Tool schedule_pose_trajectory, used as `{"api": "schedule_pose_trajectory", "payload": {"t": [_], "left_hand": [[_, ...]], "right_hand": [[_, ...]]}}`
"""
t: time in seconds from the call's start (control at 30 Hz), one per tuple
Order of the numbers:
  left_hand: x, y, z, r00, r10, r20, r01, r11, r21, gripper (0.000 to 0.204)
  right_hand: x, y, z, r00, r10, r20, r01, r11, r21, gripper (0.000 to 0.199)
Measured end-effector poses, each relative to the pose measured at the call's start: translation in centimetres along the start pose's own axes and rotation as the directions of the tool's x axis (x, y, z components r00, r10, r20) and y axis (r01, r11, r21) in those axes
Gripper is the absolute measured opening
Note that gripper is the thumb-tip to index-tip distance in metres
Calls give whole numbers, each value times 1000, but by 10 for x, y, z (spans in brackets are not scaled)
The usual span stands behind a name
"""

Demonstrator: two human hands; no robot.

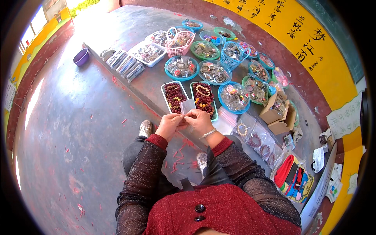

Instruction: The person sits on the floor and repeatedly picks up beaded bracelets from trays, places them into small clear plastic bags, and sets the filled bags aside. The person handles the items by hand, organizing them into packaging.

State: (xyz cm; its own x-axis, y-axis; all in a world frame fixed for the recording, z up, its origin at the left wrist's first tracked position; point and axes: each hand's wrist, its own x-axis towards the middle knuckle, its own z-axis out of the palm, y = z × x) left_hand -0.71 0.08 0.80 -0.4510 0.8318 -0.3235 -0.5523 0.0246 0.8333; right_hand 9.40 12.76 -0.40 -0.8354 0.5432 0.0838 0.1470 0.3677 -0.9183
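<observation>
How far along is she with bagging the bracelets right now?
Done: a row of bagged bracelets lies at the person's right. In hand: the left hand and right hand together hold a small clear bag. Left: two trays of red-brown bead bracelets and many bowls of loose ones look unbagged.

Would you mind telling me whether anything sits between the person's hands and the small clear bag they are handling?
Nothing visible does: the left hand and right hand both pinch the small clear bag directly, above the trays of red beads.
</observation>
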Motion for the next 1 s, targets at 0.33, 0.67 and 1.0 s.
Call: {"api": "schedule_pose_trajectory", "payload": {"t": [0.33,0.67,1.0], "left_hand": [[-3,3,1,1000,-1,-30,2,1000,17,18],[3,0,-1,983,18,-183,6,991,131,11],[13,-17,-9,875,431,-221,-61,550,833,26]], "right_hand": [[-2,-14,-4,996,72,49,-78,989,127,14],[5,9,-7,996,83,-40,-79,993,86,12],[-11,-24,0,976,-215,14,207,918,-339,10]]}}
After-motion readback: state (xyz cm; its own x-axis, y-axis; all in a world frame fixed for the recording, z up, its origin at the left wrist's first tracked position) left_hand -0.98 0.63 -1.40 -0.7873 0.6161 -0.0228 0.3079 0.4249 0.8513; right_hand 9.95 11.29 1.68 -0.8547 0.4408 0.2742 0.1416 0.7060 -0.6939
